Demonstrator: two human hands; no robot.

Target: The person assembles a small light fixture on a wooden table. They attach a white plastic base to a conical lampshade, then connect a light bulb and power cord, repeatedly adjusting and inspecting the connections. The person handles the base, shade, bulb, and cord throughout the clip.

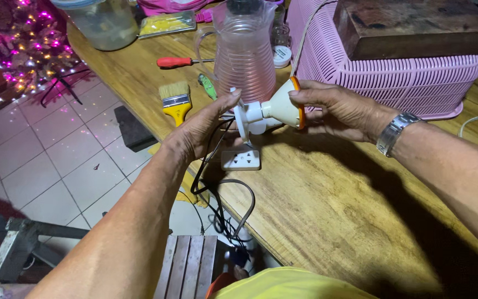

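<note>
Above the wooden table [327, 216], the left hand [200, 130] pinches the white base of a cone-shaped lamp [275, 111]; the right hand [341, 111] grips its orange-rimmed shade. At twelve o'clock, a clear ribbed pitcher [244, 55].

A small lamp fixture [275, 109] is hanging in the air above the wooden table edge, lying on its side. Its cream cone-shaped shade is widening toward 3 o'clock and ending in an orange rim, while its white round socket base is pointing toward 9 o'clock. Thin black wires [208, 160] are trailing from the base toward 7 o'clock, looping down past the table edge. A pale cord is rising from the shade toward 12 o'clock.
</note>
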